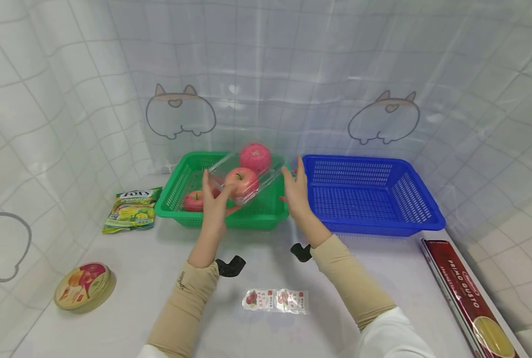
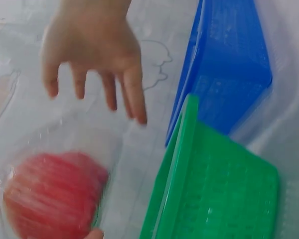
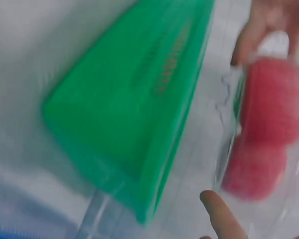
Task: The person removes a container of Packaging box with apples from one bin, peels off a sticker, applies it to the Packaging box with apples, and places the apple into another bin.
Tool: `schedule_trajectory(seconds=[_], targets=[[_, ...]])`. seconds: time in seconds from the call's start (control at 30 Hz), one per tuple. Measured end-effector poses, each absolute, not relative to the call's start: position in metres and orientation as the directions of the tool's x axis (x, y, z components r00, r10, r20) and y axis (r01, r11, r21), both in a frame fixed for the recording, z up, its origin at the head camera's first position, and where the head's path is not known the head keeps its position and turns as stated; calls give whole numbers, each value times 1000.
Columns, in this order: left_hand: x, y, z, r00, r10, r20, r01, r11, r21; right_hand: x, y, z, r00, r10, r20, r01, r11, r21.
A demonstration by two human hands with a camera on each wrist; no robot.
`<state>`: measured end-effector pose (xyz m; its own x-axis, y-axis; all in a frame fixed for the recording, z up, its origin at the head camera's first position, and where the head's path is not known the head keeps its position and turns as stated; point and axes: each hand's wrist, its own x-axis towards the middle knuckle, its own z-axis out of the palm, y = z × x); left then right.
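Note:
My left hand [image 1: 214, 205] grips the near left edge of a clear plastic tray [image 1: 271, 178], which is tilted over the green basket [image 1: 266, 219]. Two red apples sit in it: a nearer apple [image 1: 243, 183] and a farther apple [image 1: 255, 157]. My right hand [image 1: 296, 193] is just right of the tray, its fingers extended and spread. In the left wrist view, the right hand [image 2: 97, 50] looks apart from the tray. Another apple [image 1: 194, 201] lies in the green basket, beside my left hand.
A blue basket [image 1: 373, 228] stands right of the green one. Around them lie a green candy bag [image 1: 133, 210], a round tin [image 1: 84, 287], a small clear packet strip [image 1: 275, 301] and a long red spaghetti box [image 1: 465, 293]. A patterned curtain [image 1: 283, 89] hangs behind.

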<state>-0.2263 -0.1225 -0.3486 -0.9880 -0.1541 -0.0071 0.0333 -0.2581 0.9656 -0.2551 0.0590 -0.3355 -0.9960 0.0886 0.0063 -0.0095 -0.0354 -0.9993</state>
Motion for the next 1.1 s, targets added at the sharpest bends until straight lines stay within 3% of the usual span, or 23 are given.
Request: schedule_trajectory(seconds=[0.43, 0.8, 1.1], targets=[[-227, -141, -346, -996, 25, -85, -88, -123, 989, -261, 103, -328, -975, -206, -80, 68, 63, -996], [-217, -142, -348, -982, 163, -91, -93, -7, 996, -236, 123, -345, -957, -260, -132, 156, -76, -985], [-201, -134, -353, -963, 250, -97, -83, 67, 994, -202, 139, -352, -968, -202, -150, 158, -22, -987]])
